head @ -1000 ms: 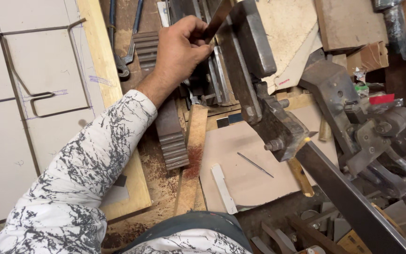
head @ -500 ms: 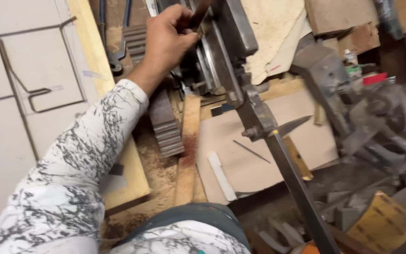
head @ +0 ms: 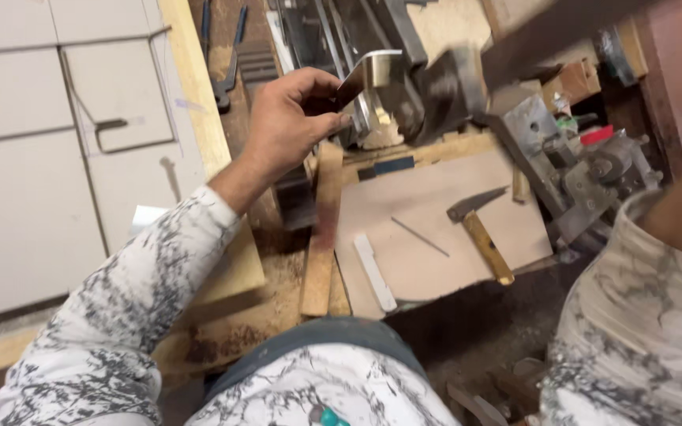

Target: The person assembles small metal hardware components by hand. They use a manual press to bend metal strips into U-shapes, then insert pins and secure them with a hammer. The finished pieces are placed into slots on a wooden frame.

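My left hand (head: 290, 118) reaches forward over the workbench and pinches a bent, shiny metal strip (head: 374, 72) between thumb and fingers, right in front of a dark metal machine (head: 388, 35). A blurred dark bar (head: 554, 28) crosses the top right, above the machine. Only my right forearm and its patterned sleeve (head: 641, 315) show, rising along the right edge; the right hand itself lies outside the picture.
A wooden-handled hammer (head: 479, 233), a thin metal rod (head: 420, 237) and a white strip (head: 375, 272) lie on a brown board (head: 436, 189). A wooden slat (head: 321, 229) runs beside it. A grey metal vise-like fixture (head: 586, 173) stands at right. White panels (head: 25, 158) fill the left.
The long dark bar has swung up and away from the board, uncovering the hammer. My left hand has drawn back from the machine with the bent metal strip in it.
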